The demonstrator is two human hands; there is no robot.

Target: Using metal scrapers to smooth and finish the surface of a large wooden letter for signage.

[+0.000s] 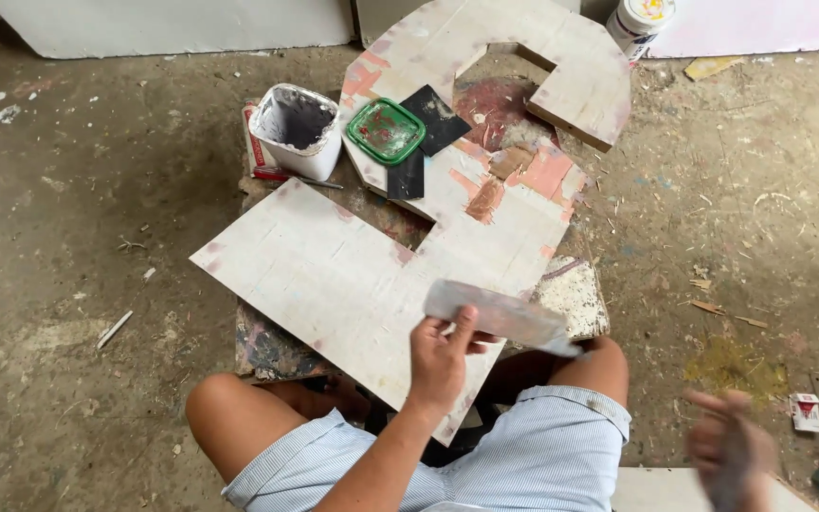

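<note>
Right hand [732, 450], blurred at near right, grip unreadable. Left hand [440, 356] pinches a grey scraper blade [500, 316] over the near edge of the white cut-out board [353, 275]. Bare floor [87, 190] lies open left.

light: bright, even daylight | shadows: soft, faint | glare: none | blur: right hand [732, 450] smeared by motion, scraper blade [500, 316] slightly soft | centre: sharp
</note>
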